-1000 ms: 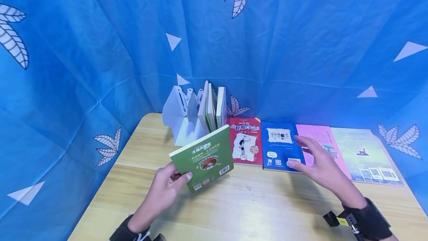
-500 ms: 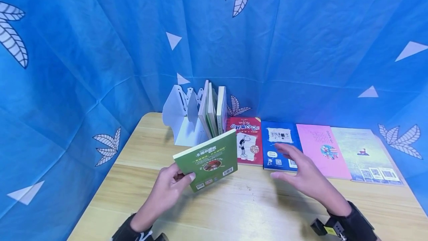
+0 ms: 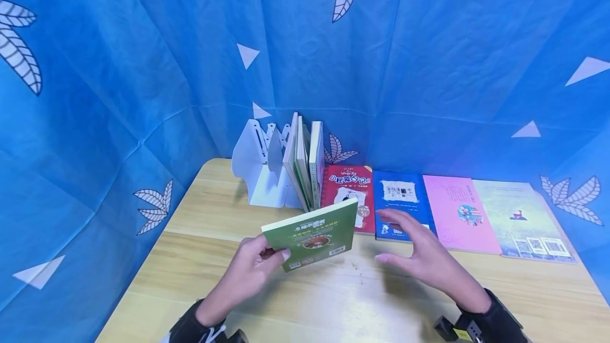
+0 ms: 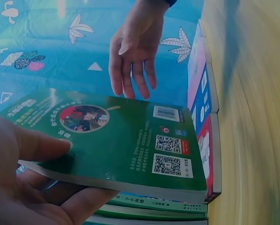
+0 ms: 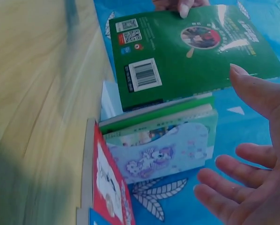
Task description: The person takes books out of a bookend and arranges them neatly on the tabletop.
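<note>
A green book, back cover showing, is held above the table by my left hand, thumb on the cover and fingers beneath. In the left wrist view the thumb presses near the edge of the green book. My right hand is spread with thumb and fingers apart, holding nothing, a little right of the green book. The right wrist view shows the right hand close to the book's side. Behind it, several upright books stand in a white bookend rack.
A red book, a blue book, a pink book and a pale green book lie in a row along the back of the wooden table. A blue patterned cloth hangs behind.
My left hand has moved right with the green book, which has tipped flatter and overlaps the red book more. The right hand has moved left, toward the green book.
</note>
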